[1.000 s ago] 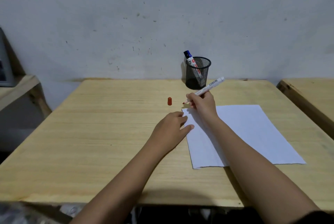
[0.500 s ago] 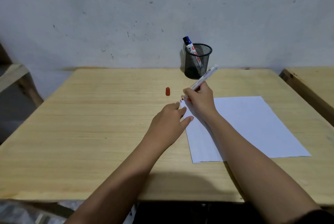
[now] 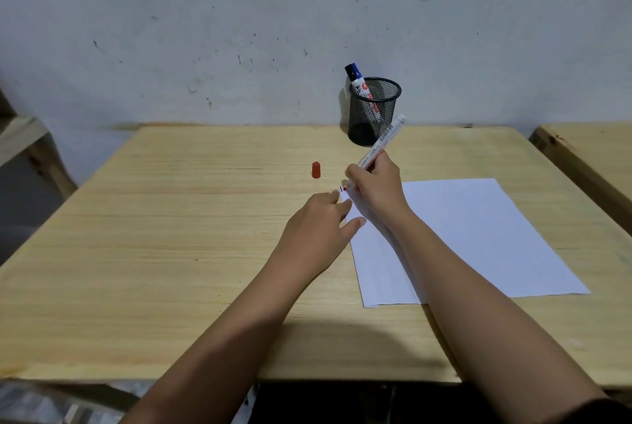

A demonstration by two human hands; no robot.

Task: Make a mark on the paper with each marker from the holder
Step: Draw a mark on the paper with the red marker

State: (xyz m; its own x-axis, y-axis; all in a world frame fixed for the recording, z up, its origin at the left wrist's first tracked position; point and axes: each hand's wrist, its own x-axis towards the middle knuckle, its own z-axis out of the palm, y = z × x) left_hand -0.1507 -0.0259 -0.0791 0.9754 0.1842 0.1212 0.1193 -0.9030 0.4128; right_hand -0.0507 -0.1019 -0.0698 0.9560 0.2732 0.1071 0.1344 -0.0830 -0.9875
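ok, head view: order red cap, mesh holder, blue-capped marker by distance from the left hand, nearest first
1. red cap: on the table just beyond the left hand, slightly to its left.
2. mesh holder: at the table's far edge, beyond and to the right.
3. blue-capped marker: standing in the holder, its cap above the rim, farthest.

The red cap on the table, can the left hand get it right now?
Probably yes. The red cap stands alone on bare table, just beyond the left hand, which holds nothing and only presses the paper.
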